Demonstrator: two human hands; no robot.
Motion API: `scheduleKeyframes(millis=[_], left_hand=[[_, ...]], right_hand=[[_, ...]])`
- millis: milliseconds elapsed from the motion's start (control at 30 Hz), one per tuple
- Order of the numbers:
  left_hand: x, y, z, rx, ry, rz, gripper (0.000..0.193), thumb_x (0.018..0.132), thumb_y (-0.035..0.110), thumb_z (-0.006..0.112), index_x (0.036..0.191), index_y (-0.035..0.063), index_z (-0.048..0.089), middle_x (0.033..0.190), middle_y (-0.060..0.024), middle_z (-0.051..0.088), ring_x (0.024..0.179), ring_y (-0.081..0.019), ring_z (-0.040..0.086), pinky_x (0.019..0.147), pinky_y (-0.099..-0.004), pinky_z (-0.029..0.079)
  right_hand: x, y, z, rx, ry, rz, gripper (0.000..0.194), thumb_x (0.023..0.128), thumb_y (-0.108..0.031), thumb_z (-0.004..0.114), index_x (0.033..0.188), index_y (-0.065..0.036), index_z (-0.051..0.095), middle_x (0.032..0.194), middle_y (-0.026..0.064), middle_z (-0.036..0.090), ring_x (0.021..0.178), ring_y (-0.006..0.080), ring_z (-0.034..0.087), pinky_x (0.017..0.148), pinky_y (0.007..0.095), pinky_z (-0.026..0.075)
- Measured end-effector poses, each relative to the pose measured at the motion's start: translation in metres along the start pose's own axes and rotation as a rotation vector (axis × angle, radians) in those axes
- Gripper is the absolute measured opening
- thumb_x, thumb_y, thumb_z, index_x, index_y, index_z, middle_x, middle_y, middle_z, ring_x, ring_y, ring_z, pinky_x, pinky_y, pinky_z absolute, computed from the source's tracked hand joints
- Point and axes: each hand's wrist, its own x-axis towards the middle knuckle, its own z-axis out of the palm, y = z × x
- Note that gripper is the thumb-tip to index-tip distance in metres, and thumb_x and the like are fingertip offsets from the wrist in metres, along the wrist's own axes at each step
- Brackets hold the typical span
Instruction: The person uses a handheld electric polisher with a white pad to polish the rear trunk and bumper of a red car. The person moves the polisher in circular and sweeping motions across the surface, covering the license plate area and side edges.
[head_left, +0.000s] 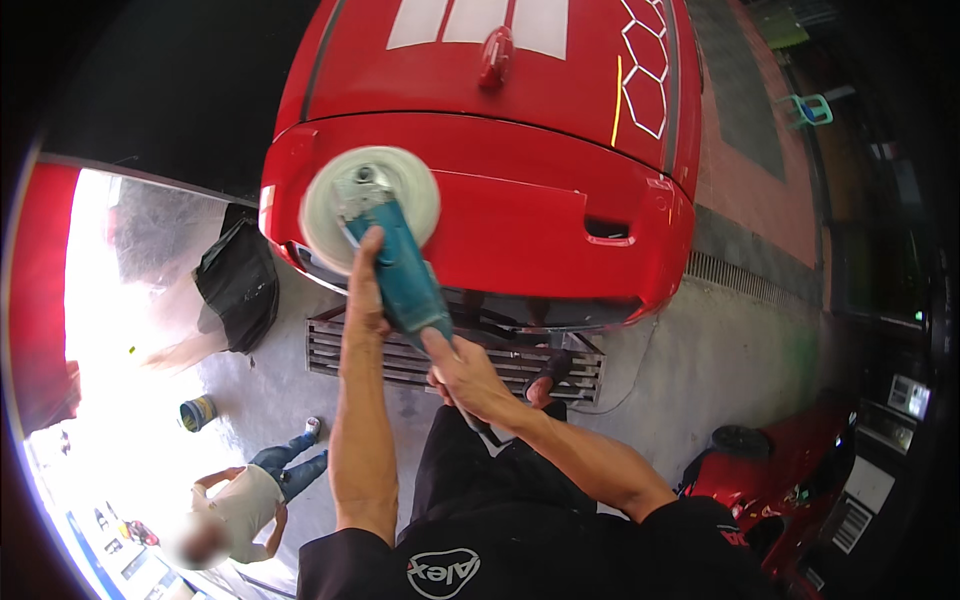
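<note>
A teal rotary polisher (405, 270) with a wide white round pad (319, 206) is over the left end of the red rear spoiler (510, 240) of a car. Whether the pad presses on the paint cannot be told. My left hand (365, 289) holds the tool's body near its metal head, thumb along the casing. Around the rear handle my right hand (469, 375) is closed, with the black cord running back below it. The red roof (435, 86) carries white stripes, a fin antenna (496, 58) and a white hexagon pattern (645, 90).
Under my feet is a slatted bench (341, 356) behind the car. At lower left stands another person (244, 510). Nearby are a bucket (197, 413) and a black sheet (238, 285). A cable (643, 360) crosses the floor. Another red vehicle (772, 457) is at lower right.
</note>
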Motion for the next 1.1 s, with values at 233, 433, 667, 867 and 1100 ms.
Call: scheduleKeyframes(millis=[233, 433, 667, 867, 1100], left_hand=[[-0.003, -0.002, 0.011, 0.059, -0.037, 0.027, 0.068, 0.102, 0.068, 0.07, 0.111, 0.0012, 0.071, 0.088, -0.0165, 0.076, 0.075, -0.0284, 0.078, 0.069, -0.0422, 0.068], [-0.017, -0.05, 0.07, 0.227, -0.083, -0.03, 0.06, 0.105, 0.062, 0.07, 0.115, 0.0025, 0.071, 0.089, -0.0122, 0.076, 0.074, -0.023, 0.077, 0.068, -0.0367, 0.067], [-0.02, -0.083, 0.16, 0.606, -0.193, -0.004, 0.057, 0.104, 0.052, 0.077, 0.129, 0.0021, 0.066, 0.097, -0.0056, 0.071, 0.077, -0.0139, 0.071, 0.068, -0.0305, 0.061], [0.003, -0.078, 0.198, 0.882, -0.216, 0.034, 0.073, 0.094, 0.053, 0.089, 0.131, -0.0051, 0.065, 0.1, -0.0104, 0.073, 0.08, -0.0171, 0.072, 0.07, -0.0321, 0.061], [0.011, -0.052, 0.199, 1.056, -0.214, 0.064, 0.072, 0.093, 0.05, 0.092, 0.13, -0.0061, 0.064, 0.099, -0.0102, 0.074, 0.077, -0.0174, 0.073, 0.07, -0.032, 0.062]], right_hand=[[-0.009, 0.001, -0.005, -0.027, -0.012, 0.007, 0.075, 0.11, -0.076, 0.055, 0.109, -0.001, 0.062, 0.083, 0.0057, 0.063, 0.066, 0.0104, 0.06, 0.057, 0.0289, 0.05], [-0.055, 0.037, -0.039, 0.184, 0.1, -0.012, 0.075, 0.11, -0.076, 0.056, 0.112, -0.001, 0.062, 0.082, 0.0055, 0.064, 0.066, 0.0099, 0.061, 0.056, 0.0285, 0.05], [-0.073, 0.067, -0.067, 0.451, 0.187, -0.141, 0.085, 0.101, -0.085, 0.062, 0.116, -0.002, 0.061, 0.079, 0.0042, 0.063, 0.06, 0.011, 0.06, 0.055, 0.0287, 0.05], [-0.055, 0.052, -0.057, 0.739, 0.158, -0.198, 0.089, 0.094, -0.089, 0.069, 0.116, -0.003, 0.06, 0.078, 0.0028, 0.062, 0.059, 0.0117, 0.059, 0.055, 0.031, 0.05], [-0.03, 0.034, -0.024, 0.955, 0.021, -0.267, 0.086, 0.091, -0.092, 0.068, 0.108, -0.008, 0.06, 0.074, -0.0001, 0.059, 0.058, 0.0108, 0.058, 0.054, 0.0313, 0.048]])
